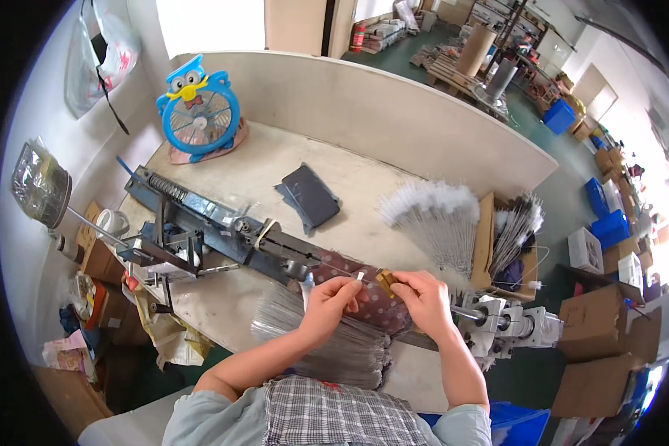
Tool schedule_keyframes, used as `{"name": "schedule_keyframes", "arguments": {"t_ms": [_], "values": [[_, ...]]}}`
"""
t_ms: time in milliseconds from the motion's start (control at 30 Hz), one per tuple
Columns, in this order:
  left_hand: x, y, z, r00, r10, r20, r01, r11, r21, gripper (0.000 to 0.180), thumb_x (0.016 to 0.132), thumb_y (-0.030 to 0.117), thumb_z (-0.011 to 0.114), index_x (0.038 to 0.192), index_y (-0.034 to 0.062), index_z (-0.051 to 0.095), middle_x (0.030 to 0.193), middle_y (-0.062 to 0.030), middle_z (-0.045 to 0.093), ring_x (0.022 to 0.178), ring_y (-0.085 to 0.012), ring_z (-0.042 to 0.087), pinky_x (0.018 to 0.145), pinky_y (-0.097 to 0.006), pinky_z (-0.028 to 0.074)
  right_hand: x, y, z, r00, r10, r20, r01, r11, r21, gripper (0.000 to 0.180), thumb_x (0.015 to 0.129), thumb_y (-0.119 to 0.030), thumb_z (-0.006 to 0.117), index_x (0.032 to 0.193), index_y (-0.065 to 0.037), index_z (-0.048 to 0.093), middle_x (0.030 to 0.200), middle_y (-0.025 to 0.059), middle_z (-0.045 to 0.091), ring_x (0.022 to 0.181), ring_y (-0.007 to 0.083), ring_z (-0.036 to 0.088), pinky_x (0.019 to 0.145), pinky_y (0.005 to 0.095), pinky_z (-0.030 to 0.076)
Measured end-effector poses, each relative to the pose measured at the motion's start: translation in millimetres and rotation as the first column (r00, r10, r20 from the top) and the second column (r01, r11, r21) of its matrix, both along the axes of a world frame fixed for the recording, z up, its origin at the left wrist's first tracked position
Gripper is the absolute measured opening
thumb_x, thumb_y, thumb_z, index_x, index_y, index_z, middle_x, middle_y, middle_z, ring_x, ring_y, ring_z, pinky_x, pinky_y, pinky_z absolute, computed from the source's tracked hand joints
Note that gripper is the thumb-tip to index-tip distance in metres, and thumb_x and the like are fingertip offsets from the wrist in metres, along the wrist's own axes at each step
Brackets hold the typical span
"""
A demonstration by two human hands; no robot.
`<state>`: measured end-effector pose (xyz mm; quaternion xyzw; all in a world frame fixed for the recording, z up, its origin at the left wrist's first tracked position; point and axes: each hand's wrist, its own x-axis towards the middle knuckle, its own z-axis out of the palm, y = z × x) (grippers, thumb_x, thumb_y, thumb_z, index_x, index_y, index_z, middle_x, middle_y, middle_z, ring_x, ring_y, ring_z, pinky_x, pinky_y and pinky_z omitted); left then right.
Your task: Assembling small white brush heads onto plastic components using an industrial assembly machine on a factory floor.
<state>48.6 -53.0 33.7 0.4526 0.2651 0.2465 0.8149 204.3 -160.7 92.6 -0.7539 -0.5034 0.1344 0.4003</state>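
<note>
My left hand point(329, 305) is closed in a pinch on a thin wire with a small white piece point(360, 276) at the fingertips. Across from it, my right hand point(423, 299) grips a small brass-coloured block point(385, 282) between thumb and fingers. Both hands are over a dark red dotted cloth point(382, 313) beside a long metal bench machine point(215, 212). Below my left forearm lies a thick bundle of thin grey wires point(342, 353). To the right of my right hand, a shaft runs into a metal drive unit point(505, 323).
A fan of white-tipped wire brushes point(442, 223) lies at the right, next to a cardboard box point(485, 241) with more brushes. A dark flat case point(310, 197) rests mid-table. A blue owl-shaped fan point(230, 111) stands near the back panel point(394, 111). Several cartons point(594, 320) are stacked beyond the table.
</note>
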Motion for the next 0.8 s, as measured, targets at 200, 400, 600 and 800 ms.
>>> {"name": "schedule_keyframes", "arguments": {"t_ms": [200, 400, 600, 800], "values": [[15.6, -10.0, -11.1, 0.997, -0.069, -0.04, 0.072, 0.994, 0.084, 0.02, 0.093, 0.02, 0.057, 0.096, 0.0021, 0.065, 0.084, -0.0037, 0.066, 0.066, -0.0058, 0.053, 0.06, -0.02, 0.042, 21.9, -12.6, -18.2, 0.839, 0.015, -0.544, -0.04, 0.999, -0.034, 0.021, 0.083, -0.01, 0.065, 0.102, 0.001, 0.065, 0.087, 0.0075, 0.068, 0.075, 0.0116, 0.059, 0.071, 0.027, 0.048], [5.8, -3.2, -7.4, 0.999, 0.017, -0.046, -0.016, 1.0, 0.021, 0.018, 0.093, 0.02, 0.057, 0.096, 0.0036, 0.064, 0.084, -0.0038, 0.065, 0.065, -0.0058, 0.052, 0.059, -0.02, 0.042, 18.9, -18.2, -7.0, 0.919, 0.108, -0.379, -0.131, 0.991, -0.033, 0.023, 0.082, -0.012, 0.066, 0.102, 0.0, 0.065, 0.085, 0.0081, 0.068, 0.076, 0.0162, 0.061, 0.071, 0.0285, 0.048], [-8.2, 4.9, 7.9, 0.982, 0.165, -0.094, -0.177, 0.975, -0.137, 0.017, 0.093, 0.021, 0.056, 0.095, 0.0054, 0.062, 0.085, -0.0046, 0.064, 0.061, -0.0062, 0.051, 0.057, -0.02, 0.041, -1.9, 36.4, 8.8, 0.935, 0.092, 0.344, -0.131, 0.987, 0.093, 0.015, 0.077, -0.014, 0.066, 0.09, -0.007, 0.068, 0.078, 0.0077, 0.062, 0.076, 0.0275, 0.058, 0.07, 0.0363, 0.048], [-8.3, 6.8, 7.4, 0.986, 0.163, -0.03, -0.166, 0.966, -0.197, 0.019, 0.094, 0.022, 0.054, 0.096, 0.0044, 0.062, 0.081, -0.0042, 0.065, 0.06, -0.0054, 0.049, 0.057, -0.02, 0.041, -18.5, 63.7, -5.3, 0.908, 0.223, 0.356, -0.232, 0.973, -0.017, 0.014, 0.079, -0.018, 0.063, 0.088, -0.008, 0.067, 0.079, 0.0065, 0.063, 0.081, 0.0263, 0.058, 0.072, 0.0364, 0.048]]}}
